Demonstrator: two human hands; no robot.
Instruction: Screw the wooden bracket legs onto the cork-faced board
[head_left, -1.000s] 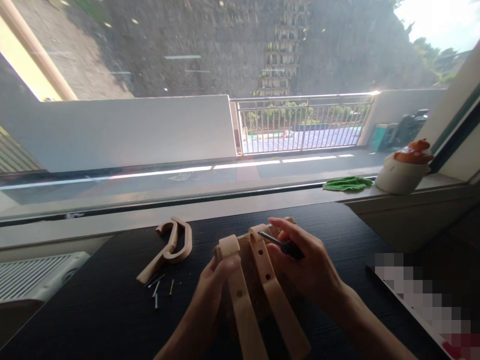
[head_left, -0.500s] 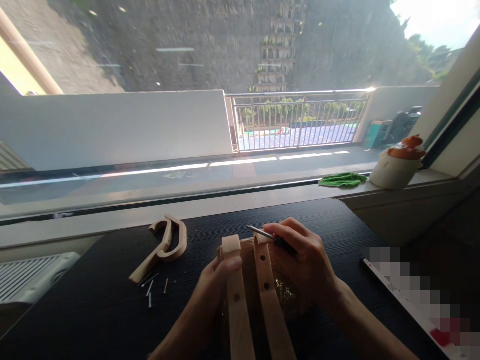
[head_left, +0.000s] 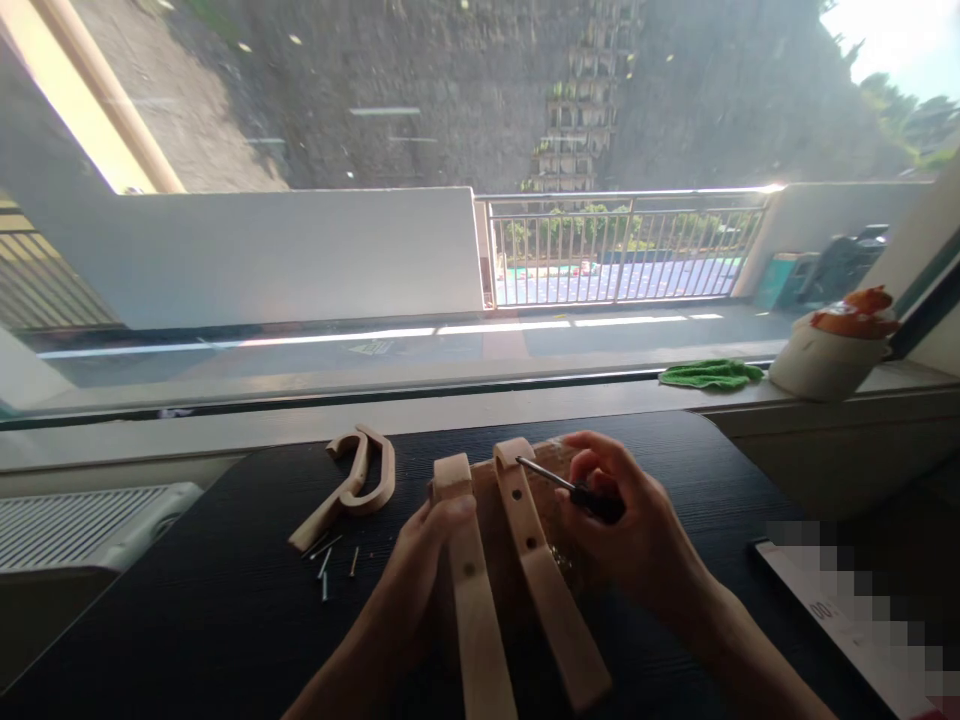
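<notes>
On a black table I hold a pale wooden assembly with two long curved strips that run toward me. My left hand is closed round the left strip, thumb on top of it. My right hand is closed on a small screwdriver with a dark handle. Its metal tip touches the far end of the right strip. A brown wooden block sits between and under the strips.
Two curved wooden pieces lie to the left, with several loose screws beside them. A white pot and a green cloth rest on the windowsill. Papers lie at the right. A radiator stands at the left.
My right hand moved the screwdriver tip off the strip's end and back onto it. The view shifted slightly; my left hand kept its hold.
</notes>
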